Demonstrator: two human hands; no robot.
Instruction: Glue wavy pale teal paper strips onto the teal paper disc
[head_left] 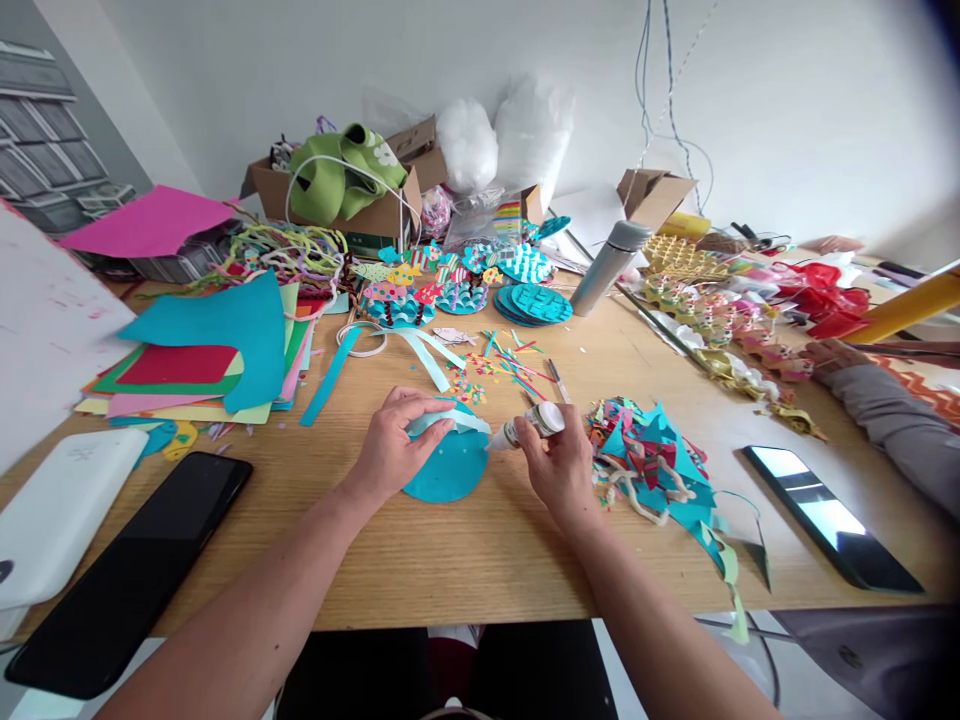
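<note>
A round blue paper disc (448,475) lies flat on the wooden table in front of me. My left hand (405,435) pinches a pale blue paper strip (469,422) that lies across the disc's upper part. In my right hand (559,465) is a white glue bottle (534,424), tilted sideways with its nozzle at the disc's right edge. Whether the nozzle touches the paper I cannot tell. Beyond the disc are tiny coloured paper bits (469,385) and loose pale blue strips (426,358).
Paper scraps (652,455) are heaped to the right, near a phone (829,515). At left lie coloured sheets (202,340), a black phone (135,570) and a white power bank (67,510). Behind stand finished paper fish crafts (401,295) and a grey flask (609,268). A co-worker's sleeve (892,420) is far right.
</note>
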